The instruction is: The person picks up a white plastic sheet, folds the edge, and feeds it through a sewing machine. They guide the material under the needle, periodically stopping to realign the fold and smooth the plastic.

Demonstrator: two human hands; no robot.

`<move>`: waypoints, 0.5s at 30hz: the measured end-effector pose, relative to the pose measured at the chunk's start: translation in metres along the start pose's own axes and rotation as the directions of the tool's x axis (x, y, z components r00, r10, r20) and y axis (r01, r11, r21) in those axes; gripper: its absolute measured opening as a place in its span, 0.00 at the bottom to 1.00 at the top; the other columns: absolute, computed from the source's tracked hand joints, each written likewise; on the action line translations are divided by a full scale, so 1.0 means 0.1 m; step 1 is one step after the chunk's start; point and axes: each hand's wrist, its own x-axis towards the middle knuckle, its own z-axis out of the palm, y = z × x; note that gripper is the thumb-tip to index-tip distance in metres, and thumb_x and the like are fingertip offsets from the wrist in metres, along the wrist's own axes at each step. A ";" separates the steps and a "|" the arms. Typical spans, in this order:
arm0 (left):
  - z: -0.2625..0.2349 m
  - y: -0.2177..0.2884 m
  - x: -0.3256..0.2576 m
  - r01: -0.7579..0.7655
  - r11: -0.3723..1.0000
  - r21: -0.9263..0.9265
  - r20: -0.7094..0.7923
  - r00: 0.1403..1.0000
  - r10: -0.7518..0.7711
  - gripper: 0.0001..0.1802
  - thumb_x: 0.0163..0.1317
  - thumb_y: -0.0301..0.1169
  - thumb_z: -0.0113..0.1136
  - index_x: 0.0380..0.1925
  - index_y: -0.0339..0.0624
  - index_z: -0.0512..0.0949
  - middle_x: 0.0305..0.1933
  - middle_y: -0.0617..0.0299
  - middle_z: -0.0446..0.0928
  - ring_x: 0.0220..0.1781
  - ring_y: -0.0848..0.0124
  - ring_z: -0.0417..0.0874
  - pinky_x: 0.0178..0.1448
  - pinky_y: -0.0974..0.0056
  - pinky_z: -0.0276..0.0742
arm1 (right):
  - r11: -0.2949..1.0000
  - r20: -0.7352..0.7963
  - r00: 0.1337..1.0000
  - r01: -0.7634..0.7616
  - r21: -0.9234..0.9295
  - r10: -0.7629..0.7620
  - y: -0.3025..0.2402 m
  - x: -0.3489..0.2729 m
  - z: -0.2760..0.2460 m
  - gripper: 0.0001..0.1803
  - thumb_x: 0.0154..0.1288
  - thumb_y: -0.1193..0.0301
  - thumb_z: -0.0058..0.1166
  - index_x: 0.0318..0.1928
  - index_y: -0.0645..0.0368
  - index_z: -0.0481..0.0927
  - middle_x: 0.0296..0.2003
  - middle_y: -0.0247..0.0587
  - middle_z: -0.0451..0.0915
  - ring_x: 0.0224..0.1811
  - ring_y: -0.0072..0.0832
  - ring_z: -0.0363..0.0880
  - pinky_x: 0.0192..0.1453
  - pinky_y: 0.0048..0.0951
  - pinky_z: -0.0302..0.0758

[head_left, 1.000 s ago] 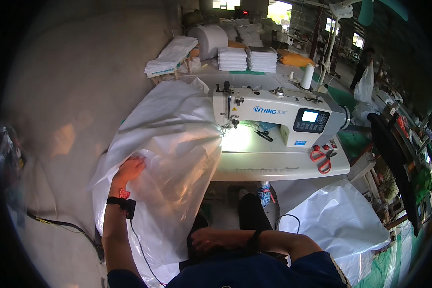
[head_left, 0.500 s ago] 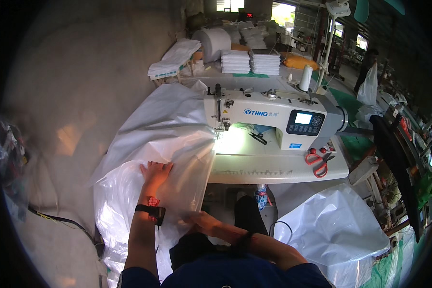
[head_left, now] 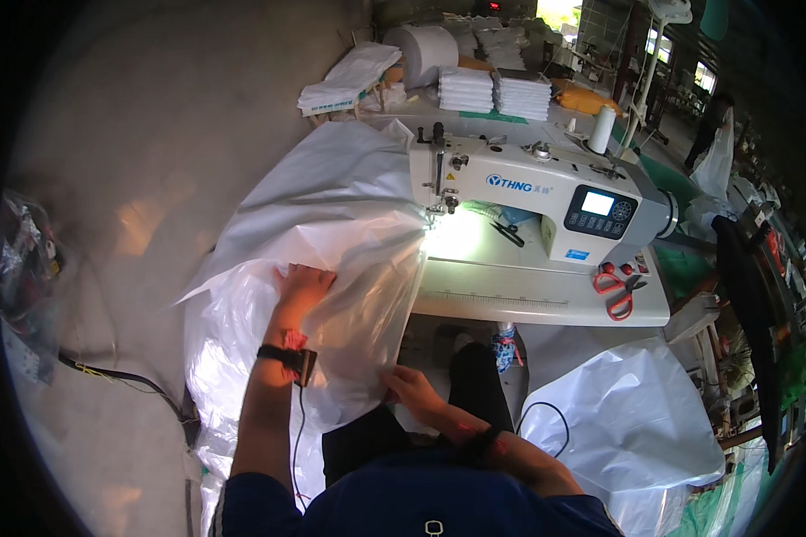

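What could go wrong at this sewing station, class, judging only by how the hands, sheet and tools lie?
1. The large translucent white plastic sheet spills over the table edge to the floor; its weight might drag the seam off line at the white sewing machine.
2. The left hand and right hand hold it well apart, so slack may bunch.
3. The red-handled scissors lie near the table edge and could fall.

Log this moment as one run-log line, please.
left hand: flat on plastic sheet | right hand: pinching sheet edge at lap | sewing machine: lamp lit | scissors: on table
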 end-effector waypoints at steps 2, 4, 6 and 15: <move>-0.04 0.08 -0.13 -0.023 0.992 0.121 -0.286 0.957 0.057 0.16 0.57 0.44 0.53 0.39 0.47 0.80 0.41 0.54 0.80 0.47 0.54 0.77 0.60 0.39 0.57 | 0.999 -0.010 1.000 -0.021 0.028 0.022 -0.08 -0.15 -0.01 0.20 0.66 0.66 0.49 0.54 0.65 0.72 0.42 0.40 0.78 0.43 0.27 0.78 0.49 0.30 0.76; -0.33 0.46 -0.25 -0.070 0.979 -0.191 -0.178 0.983 0.035 0.09 0.53 0.36 0.58 0.33 0.46 0.79 0.39 0.55 0.79 0.44 0.55 0.77 0.52 0.48 0.68 | 0.998 -0.078 0.995 -0.058 -0.011 0.057 -0.18 -0.32 -0.09 0.20 0.65 0.65 0.49 0.53 0.66 0.72 0.42 0.40 0.78 0.42 0.28 0.78 0.46 0.30 0.77; -0.41 0.85 -0.54 -0.218 0.903 -0.370 -0.159 0.973 0.170 0.10 0.54 0.35 0.57 0.32 0.42 0.78 0.35 0.54 0.78 0.40 0.54 0.77 0.46 0.52 0.73 | 0.995 -0.097 0.991 -0.097 -0.010 0.095 -0.17 -0.39 -0.13 0.20 0.65 0.65 0.49 0.53 0.66 0.73 0.40 0.40 0.78 0.39 0.27 0.78 0.44 0.29 0.77; -0.15 1.27 -0.97 -0.369 0.852 -0.371 -0.102 0.928 0.357 0.04 0.53 0.28 0.53 0.23 0.39 0.73 0.27 0.51 0.73 0.34 0.52 0.78 0.36 0.52 0.73 | 0.939 -0.172 0.984 -0.012 -0.343 -0.050 -0.14 -0.34 -0.19 0.18 0.66 0.64 0.46 0.46 0.67 0.73 0.34 0.43 0.78 0.32 0.27 0.79 0.36 0.29 0.77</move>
